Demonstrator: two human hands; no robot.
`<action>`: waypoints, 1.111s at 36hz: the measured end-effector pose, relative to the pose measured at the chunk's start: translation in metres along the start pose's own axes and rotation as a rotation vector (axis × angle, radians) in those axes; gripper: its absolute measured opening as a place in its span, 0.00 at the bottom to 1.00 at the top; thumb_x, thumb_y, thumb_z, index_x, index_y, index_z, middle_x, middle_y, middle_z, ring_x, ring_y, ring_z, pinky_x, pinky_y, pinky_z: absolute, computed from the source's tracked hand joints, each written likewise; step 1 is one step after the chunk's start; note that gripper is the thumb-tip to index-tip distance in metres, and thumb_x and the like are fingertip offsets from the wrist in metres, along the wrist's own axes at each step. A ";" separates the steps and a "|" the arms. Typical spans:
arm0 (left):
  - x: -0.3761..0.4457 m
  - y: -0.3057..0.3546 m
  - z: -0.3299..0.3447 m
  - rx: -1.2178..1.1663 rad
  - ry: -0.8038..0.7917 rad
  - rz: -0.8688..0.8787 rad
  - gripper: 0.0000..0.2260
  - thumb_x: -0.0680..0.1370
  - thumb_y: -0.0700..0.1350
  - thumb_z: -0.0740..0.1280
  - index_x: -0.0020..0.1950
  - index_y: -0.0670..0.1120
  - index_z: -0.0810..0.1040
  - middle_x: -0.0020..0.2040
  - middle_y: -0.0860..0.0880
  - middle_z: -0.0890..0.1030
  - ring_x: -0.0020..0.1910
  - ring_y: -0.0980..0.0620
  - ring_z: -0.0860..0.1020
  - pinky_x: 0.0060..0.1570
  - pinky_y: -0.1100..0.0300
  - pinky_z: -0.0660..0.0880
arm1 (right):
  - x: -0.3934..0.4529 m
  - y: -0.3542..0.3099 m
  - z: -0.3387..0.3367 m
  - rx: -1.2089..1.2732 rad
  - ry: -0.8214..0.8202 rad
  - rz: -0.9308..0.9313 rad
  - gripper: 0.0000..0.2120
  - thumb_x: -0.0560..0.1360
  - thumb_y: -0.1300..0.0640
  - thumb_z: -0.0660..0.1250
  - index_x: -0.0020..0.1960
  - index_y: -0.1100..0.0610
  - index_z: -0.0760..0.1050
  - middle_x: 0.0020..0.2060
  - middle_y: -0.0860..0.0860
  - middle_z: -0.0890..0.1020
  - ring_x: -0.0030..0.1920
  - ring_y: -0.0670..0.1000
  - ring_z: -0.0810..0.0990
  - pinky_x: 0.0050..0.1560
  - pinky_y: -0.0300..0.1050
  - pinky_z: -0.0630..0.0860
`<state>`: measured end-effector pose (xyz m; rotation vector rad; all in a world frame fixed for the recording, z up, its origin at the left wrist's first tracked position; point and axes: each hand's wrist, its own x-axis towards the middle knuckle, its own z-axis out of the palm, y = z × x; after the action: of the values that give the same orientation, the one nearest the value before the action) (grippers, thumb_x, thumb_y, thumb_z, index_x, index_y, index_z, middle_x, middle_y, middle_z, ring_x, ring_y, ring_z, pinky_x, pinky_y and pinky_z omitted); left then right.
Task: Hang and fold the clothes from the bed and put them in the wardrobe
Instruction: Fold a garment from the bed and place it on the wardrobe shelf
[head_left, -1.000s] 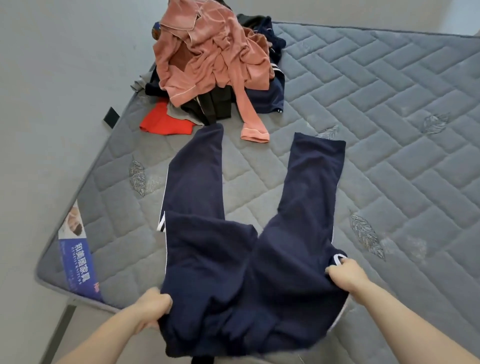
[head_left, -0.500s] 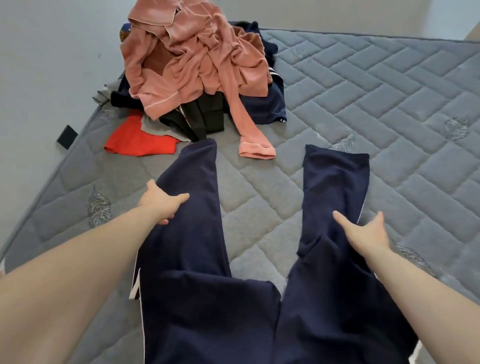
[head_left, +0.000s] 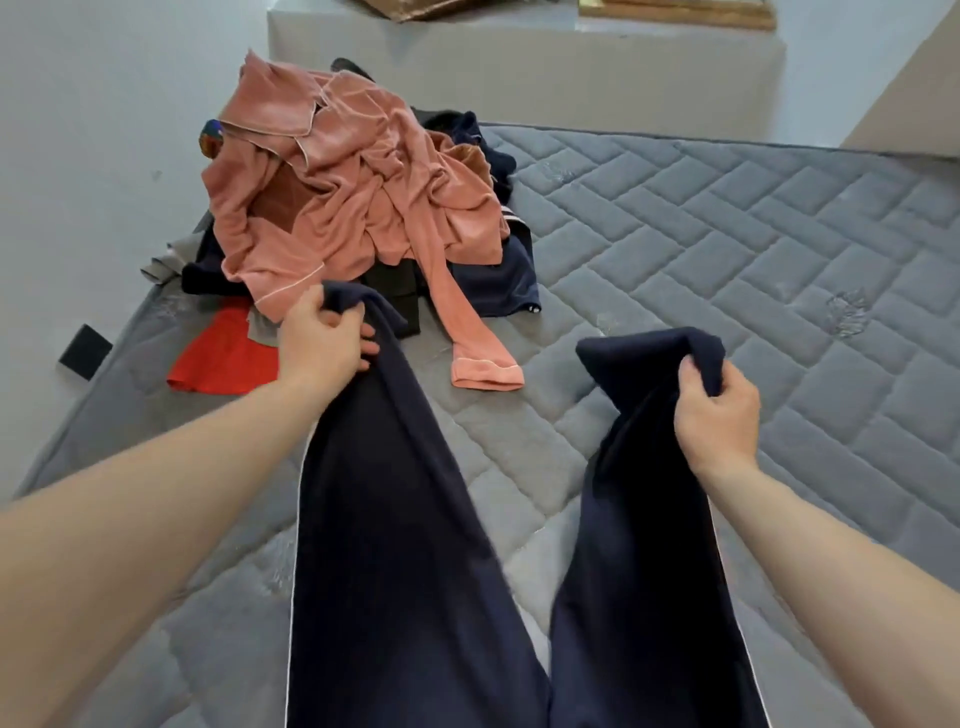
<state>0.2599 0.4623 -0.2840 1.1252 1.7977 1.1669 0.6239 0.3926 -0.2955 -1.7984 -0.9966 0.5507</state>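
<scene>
Navy trousers (head_left: 405, 519) with a thin white side stripe lie spread on the grey quilted mattress (head_left: 727, 270), legs pointing away from me. My left hand (head_left: 324, 340) grips the hem of the left leg and lifts it slightly. My right hand (head_left: 719, 410) grips the hem of the right leg, bunched and raised off the mattress. Beyond the left leg sits a pile of clothes topped by a pink garment (head_left: 353, 197), over dark pieces, with a red garment (head_left: 223, 358) at its near left.
A pink sleeve (head_left: 467, 338) trails from the pile between the two trouser legs. The mattress's left edge runs along the pale floor (head_left: 93, 156), where a small black object (head_left: 85, 351) lies. A low grey ledge (head_left: 519, 78) stands behind the bed.
My hands left the waistband, slid up along the legs, and now each grips a leg hem. My view has shifted forward over the bed.
</scene>
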 end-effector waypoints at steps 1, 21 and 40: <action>0.012 0.013 0.001 -0.052 0.016 0.003 0.03 0.84 0.43 0.63 0.57 0.47 0.73 0.39 0.47 0.82 0.29 0.55 0.81 0.26 0.62 0.77 | 0.006 -0.011 0.001 0.028 0.010 -0.012 0.15 0.82 0.55 0.63 0.36 0.54 0.70 0.31 0.47 0.70 0.30 0.41 0.67 0.34 0.35 0.66; -0.168 -0.112 -0.042 0.511 -0.171 -0.391 0.30 0.74 0.51 0.75 0.71 0.45 0.68 0.66 0.47 0.73 0.61 0.45 0.76 0.63 0.48 0.72 | -0.116 0.090 -0.050 -0.630 -0.300 0.460 0.38 0.74 0.35 0.68 0.76 0.53 0.63 0.73 0.57 0.68 0.72 0.63 0.65 0.71 0.60 0.63; -0.524 -0.175 -0.074 0.253 -0.056 -0.958 0.18 0.71 0.56 0.78 0.51 0.47 0.78 0.49 0.49 0.82 0.50 0.46 0.81 0.47 0.54 0.75 | -0.403 0.161 -0.204 -0.287 -0.539 1.019 0.26 0.62 0.44 0.81 0.52 0.59 0.83 0.44 0.50 0.87 0.47 0.53 0.85 0.52 0.54 0.83</action>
<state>0.3399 -0.0828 -0.3707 0.2869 2.0860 0.3373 0.6084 -0.0798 -0.3785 -2.4294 -0.4113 1.6441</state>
